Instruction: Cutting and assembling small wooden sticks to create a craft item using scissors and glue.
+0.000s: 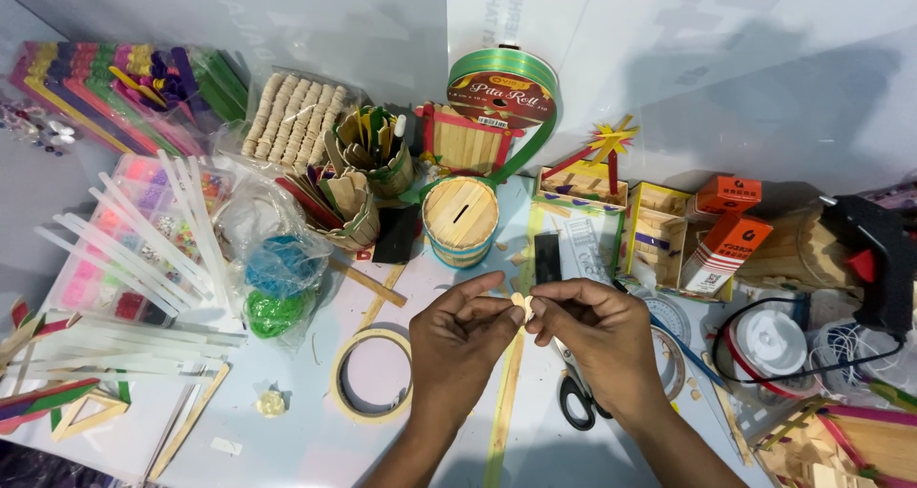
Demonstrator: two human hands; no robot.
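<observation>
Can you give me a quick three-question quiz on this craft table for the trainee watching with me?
1. True or false: the left hand and the right hand pinch one small pale wooden piece between their fingertips.
2. What lies flat on the table just left of the left hand?
A. the roll of masking tape
B. the black glue gun
C. the round stick-built box with a slot
3. Fill in: the black-handled scissors lie partly under the ____ hand.

Key:
1. True
2. A
3. right
</observation>
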